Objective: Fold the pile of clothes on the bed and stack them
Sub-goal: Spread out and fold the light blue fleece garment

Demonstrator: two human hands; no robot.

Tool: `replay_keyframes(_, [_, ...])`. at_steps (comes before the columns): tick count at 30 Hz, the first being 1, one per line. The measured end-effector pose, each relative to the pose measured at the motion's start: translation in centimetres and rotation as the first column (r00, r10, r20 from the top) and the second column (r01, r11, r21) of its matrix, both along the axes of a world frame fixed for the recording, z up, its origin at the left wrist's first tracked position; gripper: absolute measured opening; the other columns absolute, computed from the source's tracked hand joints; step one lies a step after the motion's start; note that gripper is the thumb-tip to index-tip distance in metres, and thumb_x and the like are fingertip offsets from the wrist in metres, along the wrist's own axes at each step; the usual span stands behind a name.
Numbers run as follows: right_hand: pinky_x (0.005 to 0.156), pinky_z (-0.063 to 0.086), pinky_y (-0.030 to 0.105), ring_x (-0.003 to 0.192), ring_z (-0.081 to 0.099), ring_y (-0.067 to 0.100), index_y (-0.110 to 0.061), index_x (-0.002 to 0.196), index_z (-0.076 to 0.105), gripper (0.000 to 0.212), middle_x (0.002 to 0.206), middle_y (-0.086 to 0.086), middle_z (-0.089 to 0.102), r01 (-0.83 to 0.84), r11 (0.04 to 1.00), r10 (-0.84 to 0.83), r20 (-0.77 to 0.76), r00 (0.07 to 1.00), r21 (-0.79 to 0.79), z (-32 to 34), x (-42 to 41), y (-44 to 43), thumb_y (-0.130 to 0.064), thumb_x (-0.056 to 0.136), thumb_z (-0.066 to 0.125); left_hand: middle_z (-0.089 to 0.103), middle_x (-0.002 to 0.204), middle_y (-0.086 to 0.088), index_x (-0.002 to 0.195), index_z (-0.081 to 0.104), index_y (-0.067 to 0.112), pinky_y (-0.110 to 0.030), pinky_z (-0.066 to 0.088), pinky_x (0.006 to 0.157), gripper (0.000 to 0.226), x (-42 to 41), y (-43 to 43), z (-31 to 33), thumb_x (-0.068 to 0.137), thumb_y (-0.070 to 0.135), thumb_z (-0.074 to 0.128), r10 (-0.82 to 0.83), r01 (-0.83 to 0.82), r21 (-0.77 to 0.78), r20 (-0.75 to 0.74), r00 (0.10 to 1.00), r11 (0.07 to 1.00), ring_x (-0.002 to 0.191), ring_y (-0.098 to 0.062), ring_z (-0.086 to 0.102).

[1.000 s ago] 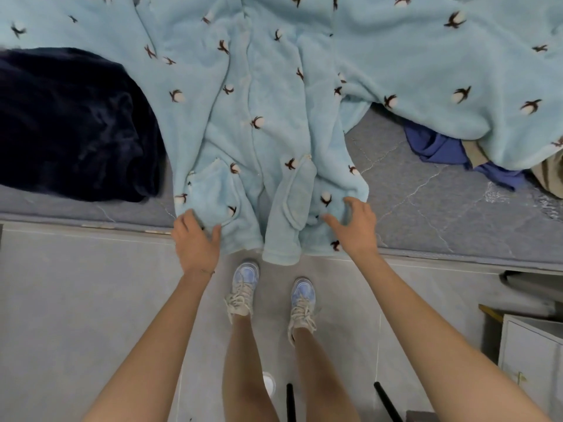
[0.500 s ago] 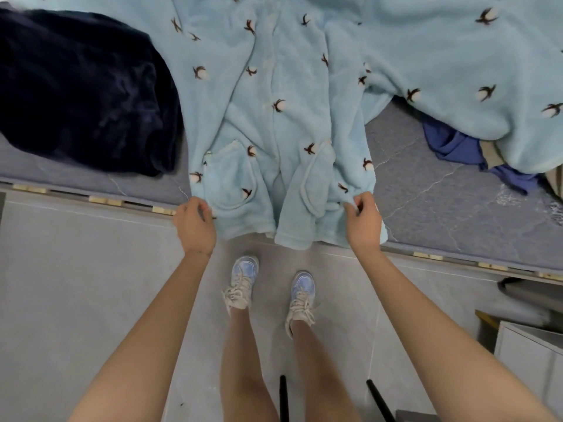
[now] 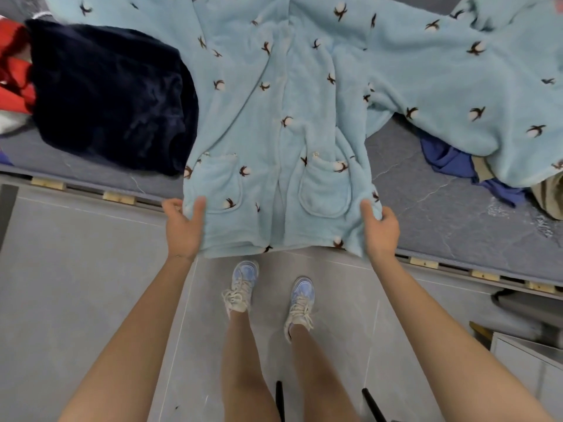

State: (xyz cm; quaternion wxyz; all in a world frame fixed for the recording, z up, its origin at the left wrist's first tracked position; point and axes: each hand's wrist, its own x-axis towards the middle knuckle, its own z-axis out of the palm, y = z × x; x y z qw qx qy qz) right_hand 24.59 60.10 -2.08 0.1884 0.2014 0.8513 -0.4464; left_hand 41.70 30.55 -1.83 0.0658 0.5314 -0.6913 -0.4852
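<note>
Grey tiled floor (image 3: 76,284) meets a grey marbled mattress (image 3: 441,208). A fluffy pale-blue fleece robe (image 3: 274,132) sprawls across it, hem overhanging at six o'clock. The left hand (image 3: 182,229) and right hand (image 3: 380,233) pinch its corners. A navy plush bundle (image 3: 112,92) sits at ten o'clock.

a home bedroom: a bed (image 3: 441,214) with grey mattress and wooden slats, a pile of clothes (image 3: 304,86) on it, grey tiled floor (image 3: 76,269).
</note>
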Motion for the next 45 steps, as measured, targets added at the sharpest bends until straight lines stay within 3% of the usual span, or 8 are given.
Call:
replay_keyframes(9, [0.07, 0.039, 0.028, 0.084, 0.057, 0.021, -0.014, 0.095, 0.059, 0.014, 0.091, 0.003, 0.061, 0.058, 0.986, -0.044, -0.09, 0.995, 0.159, -0.4, -0.8, 0.9, -0.027, 0.092, 0.064, 0.065, 0.107, -0.017, 0.109, 0.061, 0.002, -0.037, 0.046, 0.079, 0.033, 1.6, -2.1, -3.1, 0.089, 0.028, 0.069, -0.015, 0.027, -0.064, 0.169, 0.986, 0.998, 0.099, -0.033, 0.06])
replay_keyframes(17, [0.081, 0.053, 0.047, 0.093, 0.062, 0.029, -0.015, 0.097, 0.064, 0.026, 0.097, 0.011, 0.066, -0.134, 0.973, 0.142, -0.033, 0.989, 0.186, -2.0, -0.2, 1.7, -0.033, 0.081, 0.072, 0.037, 0.144, -0.025, 0.139, 0.046, 0.009, -0.049, 0.031, 0.108, 0.066, 0.4, 1.5, -3.4, 0.081, 0.018, 0.077, -0.269, 0.37, -0.368, 0.297, 0.916, 0.853, 0.132, -0.041, 0.035])
replay_keyframes(20, [0.08, 0.049, 0.036, 0.093, 0.06, 0.02, -0.02, 0.102, 0.063, 0.025, 0.099, 0.003, 0.065, -0.056, 0.994, 0.06, -0.047, 0.997, 0.095, -1.4, 0.1, 1.6, -0.041, 0.089, 0.065, 0.047, 0.134, -0.021, 0.119, 0.062, 0.008, -0.045, 0.033, 0.103, 0.035, -1.7, 4.3, -4.0, 0.088, 0.025, 0.067, -0.462, 0.521, -0.372, 0.242, 0.853, 0.768, 0.124, -0.037, 0.043])
replay_keyframes(23, [0.073, 0.042, 0.026, 0.084, 0.056, 0.014, -0.014, 0.104, 0.065, 0.025, 0.094, 0.0, 0.063, 0.034, 0.999, -0.033, -0.036, 0.999, 0.034, -1.7, -0.2, 2.2, -0.037, 0.096, 0.059, 0.062, 0.112, -0.012, 0.111, 0.066, 0.008, -0.04, 0.041, 0.096, 0.038, -4.4, 7.7, -4.7, 0.093, 0.036, 0.047, -0.615, 0.63, -0.25, 0.146, 0.775, 0.735, 0.105, -0.032, 0.054])
replay_keyframes(27, [0.06, 0.039, 0.015, 0.077, 0.051, 0.014, -0.009, 0.097, 0.061, 0.016, 0.086, 0.0, 0.058, 0.011, 0.999, -0.01, -0.021, 1.0, 0.039, -2.0, -1.3, 2.9, -0.024, 0.093, 0.064, 0.066, 0.104, -0.008, 0.111, 0.061, 0.007, -0.034, 0.046, 0.085, 0.025, -7.7, 11.2, -4.5, 0.101, 0.024, 0.046, -0.463, 0.462, 0.017, 0.053, 0.885, 0.886, 0.097, -0.025, 0.06])
replay_keyframes(32, [0.061, 0.04, 0.02, 0.068, 0.048, 0.009, -0.012, 0.09, 0.054, 0.014, 0.079, -0.004, 0.055, -0.009, 1.0, 0.008, -0.009, 1.0, -0.008, -2.0, -1.9, 2.8, -0.019, 0.091, 0.066, 0.056, 0.107, -0.016, 0.105, 0.048, 0.004, -0.03, 0.041, 0.077, 0.022, -9.9, 12.5, -4.4, 0.096, 0.022, 0.058, -0.169, 0.157, 0.132, 0.082, 0.982, 0.979, 0.085, -0.023, 0.052])
replay_keyframes(39, [0.061, 0.039, 0.02, 0.066, 0.047, 0.007, -0.017, 0.086, 0.052, 0.015, 0.077, -0.006, 0.053, -0.036, 0.997, 0.037, 0.007, 0.999, -0.066, -2.1, -1.5, 3.0, -0.021, 0.092, 0.065, 0.061, 0.095, -0.007, 0.101, 0.06, 0.005, -0.032, 0.043, 0.081, 0.018, -10.3, 12.6, -4.5, 0.098, 0.021, 0.054, -0.154, 0.146, 0.054, 0.174, 0.973, 0.988, 0.087, -0.018, 0.053])
replay_keyframes(45, [0.064, 0.04, 0.016, 0.068, 0.048, 0.004, -0.012, 0.091, 0.052, 0.013, 0.079, -0.008, 0.053, 0.114, 0.993, -0.117, -0.129, 0.985, -0.027, -2.2, -2.0, 4.1, -0.02, 0.094, 0.062, 0.046, 0.08, -0.008, 0.081, 0.044, 0.01, -0.036, 0.035, 0.066, 0.02, -9.2, 11.3, -4.0, 0.097, 0.017, 0.053, -0.086, 0.109, -0.168, 0.14, 0.986, 0.98, 0.075, -0.021, 0.043])
